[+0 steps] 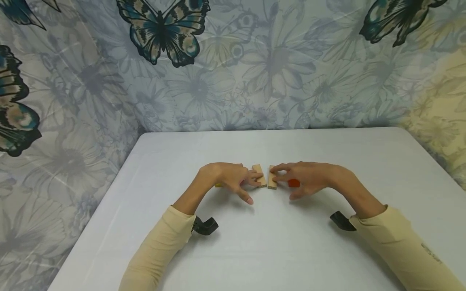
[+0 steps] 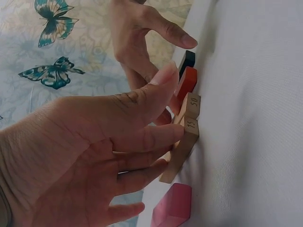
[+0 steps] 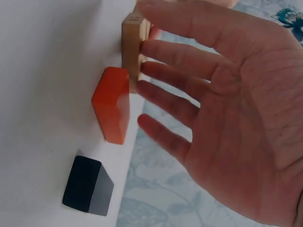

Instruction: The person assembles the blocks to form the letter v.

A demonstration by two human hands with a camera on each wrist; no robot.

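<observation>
My left hand and right hand reach in over the white table, fingers extended and loosely spread, fingertips against the wood but not closed round it. Between them, on the middle of the table, lie the left wooden block and the right wooden block, close at their near ends, with a slim gap widening toward the far ends. My left wrist view brings out the printed ends: 50 on the right one, a number ending in 5 on the other, its first digit unclear to me. That view also shows a pink block, which my left hand mostly covers from above. My right wrist view shows an orange block and, beyond it, a dark block; from above I see only part of the orange one, while the dark one is hidden. Only the head view catches a yellow sliver beside my left wrist
</observation>
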